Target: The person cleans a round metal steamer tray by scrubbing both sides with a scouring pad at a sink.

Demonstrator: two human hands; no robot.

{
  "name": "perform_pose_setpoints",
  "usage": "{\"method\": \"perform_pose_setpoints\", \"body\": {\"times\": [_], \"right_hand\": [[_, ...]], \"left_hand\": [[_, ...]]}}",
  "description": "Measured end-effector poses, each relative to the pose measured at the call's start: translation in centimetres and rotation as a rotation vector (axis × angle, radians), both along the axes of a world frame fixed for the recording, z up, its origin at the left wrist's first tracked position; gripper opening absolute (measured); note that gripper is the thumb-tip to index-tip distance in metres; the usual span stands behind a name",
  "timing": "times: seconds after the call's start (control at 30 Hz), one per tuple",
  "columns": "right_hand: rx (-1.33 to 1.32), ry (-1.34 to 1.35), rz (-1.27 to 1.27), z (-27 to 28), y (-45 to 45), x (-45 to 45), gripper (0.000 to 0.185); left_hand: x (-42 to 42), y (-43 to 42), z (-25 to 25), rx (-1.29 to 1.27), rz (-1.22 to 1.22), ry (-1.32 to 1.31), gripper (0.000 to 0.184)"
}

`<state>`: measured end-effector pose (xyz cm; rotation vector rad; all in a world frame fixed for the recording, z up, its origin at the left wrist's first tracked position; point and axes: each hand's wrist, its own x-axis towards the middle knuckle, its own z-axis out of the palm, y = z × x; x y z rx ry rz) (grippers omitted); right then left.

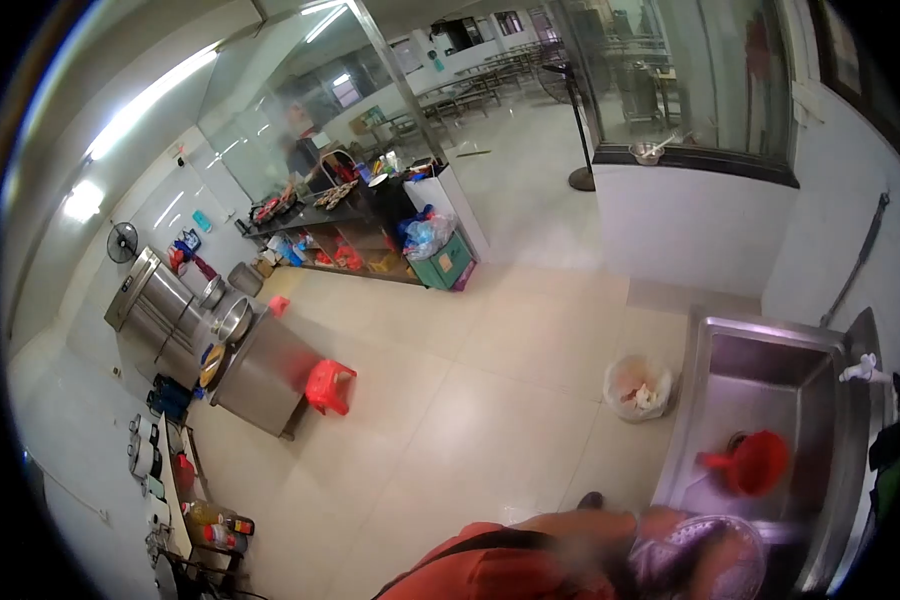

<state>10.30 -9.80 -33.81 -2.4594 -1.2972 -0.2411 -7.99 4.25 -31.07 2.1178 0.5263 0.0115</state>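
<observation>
A pale perforated basket [742, 537], pinkish in this light, is at the bottom right by the sink's near edge. My left hand [658, 522] grips the basket's rim on its left side. Over the inside of the basket, my right hand [722, 568] is smeared by motion, so its fingers cannot be made out. A dark, blurred shape lies in the basket beside that hand; its kind is unclear. Inside the steel sink [702, 400], a red plastic dipper [757, 463] rests near the drain.
A white tap [863, 369] juts over the sink's right side. On the floor left of the sink stands a lined waste bin [638, 388]. Farther off are a red stool [330, 387], a steel counter [265, 375] with pans, and a green crate [443, 262]. Shelves with pots line the left wall.
</observation>
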Motion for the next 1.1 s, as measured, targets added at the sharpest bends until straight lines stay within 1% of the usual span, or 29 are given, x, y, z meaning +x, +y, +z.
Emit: {"method": "perform_pose_setpoints", "body": {"times": [0.03,0.07,0.1,0.13,0.17,0.2,0.23,0.27,0.3,0.37,0.4,0.47,0.5,0.53,0.57,0.6,0.63,0.67,0.73,0.77,0.8,0.83,0.87,0.93,0.97,1.0,1.03,1.07,1.1], "right_hand": [[-0.137,0.099,0.0,3.0,0.6,-1.4,0.04],[-0.326,0.255,-0.029,6.9,1.2,-3.0,0.045],[-0.531,0.38,-0.072,10.4,2.0,-4.8,0.05],[-0.714,0.481,-0.098,13.1,2.6,-5.8,0.055],[-0.429,0.199,0.003,4.8,-0.1,-5.8,0.036],[-0.435,0.201,0.001,4.0,-1.2,-6.0,0.036],[-0.293,0.141,0.078,3.7,-1.9,-6.4,0.03],[-0.15,0.081,0.153,3.9,-2.4,-7.1,0.029],[-0.152,0.082,0.149,5.0,-2.5,-6.1,0.029],[-0.173,0.259,0.031,4.9,-2.4,-4.4,0.031],[0.128,0.194,-0.049,3.0,-1.7,-3.7,0.029],[0.081,-0.066,0.019,1.0,-1.4,-1.2,0.031],[0.089,-0.068,0.023,2.9,-0.4,-2.1,0.031],[-0.166,0.153,-0.002,8.2,1.2,-4.3,0.033],[-0.428,0.373,-0.026,11.0,2.0,-5.5,0.035],[-0.242,0.105,0.167,1.8,-0.6,-5.0,0.033],[-0.252,0.108,0.173,-0.9,-1.0,-5.2,0.033],[-0.174,0.043,0.184,-2.6,-1.7,-5.7,0.029],[-0.134,0.168,0.232,-4.1,-3.2,-3.1,0.025],[-0.151,0.174,0.215,-3.2,-2.9,-1.3,0.025],[-0.073,0.131,0.065,-0.6,-1.7,0.4,0.019],[-0.028,0.108,0.044,5.2,0.3,-0.2,0.02],[-0.01,0.13,0.083,-3.4,-1.1,4.3,0.02],[-0.154,-0.193,0.04,-4.7,-1.4,1.8,0.02],[-0.085,-0.054,0.117,-3.5,-0.9,0.0,0.02],[-0.029,0.091,0.196,-0.4,-0.8,-3.1,0.02],[-0.003,0.122,0.249,1.8,-1.3,-6.2,0.022],[0.002,0.203,0.334,1.9,-1.9,-7.0,0.024],[0.0,0.206,0.341,1.7,-2.5,-7.1,0.024]], "left_hand": [[0.0,0.1,0.1,0.019,0.004,-0.013,0.021],[-0.1,-0.2,0.0,0.032,0.009,-0.023,0.021],[0.0,-0.7,-0.9,0.079,0.031,-0.08,0.021],[0.2,-0.8,-1.9,0.068,0.033,-0.077,0.021],[0.4,-0.8,-2.4,0.071,0.043,-0.061,0.021],[0.4,-0.8,-2.6,0.077,0.052,-0.046,0.021],[0.3,-1.0,-2.8,0.077,0.069,-0.125,0.021],[0.2,-1.1,-2.6,0.074,0.065,-0.124,0.021],[0.2,-1.1,-2.2,0.081,0.066,-0.131,0.021],[0.1,-1.3,-1.8,0.089,0.059,-0.138,0.02],[0.2,-1.1,-1.9,0.091,0.057,-0.102,0.02],[0.2,-0.7,-1.3,0.101,0.058,-0.068,0.02],[0.0,-0.5,-0.2,0.054,0.035,-0.067,0.02],[-0.1,-0.2,0.5,0.005,0.014,-0.065,0.02],[-0.1,-0.1,0.6,0.007,0.023,-0.067,0.02],[-0.1,-0.2,0.6,0.018,0.063,-0.138,0.02],[-0.2,-0.6,0.2,0.014,0.084,-0.169,0.019],[-0.3,-0.9,-0.3,0.009,0.104,-0.199,0.019],[0.2,-1.1,-1.7,0.077,0.094,-0.131,0.017],[0.3,-0.9,-1.4,0.034,0.061,-0.068,0.017],[0.4,-0.9,-1.3,0.016,0.047,-0.066,0.017],[0.2,-0.9,-1.0,0.023,0.047,-0.086,0.017],[0.0,-0.9,-0.8,0.038,0.052,-0.106,0.017],[0.1,-0.5,-0.4,0.068,0.08,-0.137,0.016],[-0.1,-0.1,1.5,0.039,0.06,-0.106,0.016],[0.0,-0.3,0.7,0.012,0.055,-0.133,0.017],[0.2,-0.4,-0.1,-0.015,0.049,-0.16,0.017],[0.7,-0.5,-1.0,-0.033,0.061,-0.148,0.017],[0.7,-0.8,-1.7,-0.025,0.075,-0.094,0.018]]}}
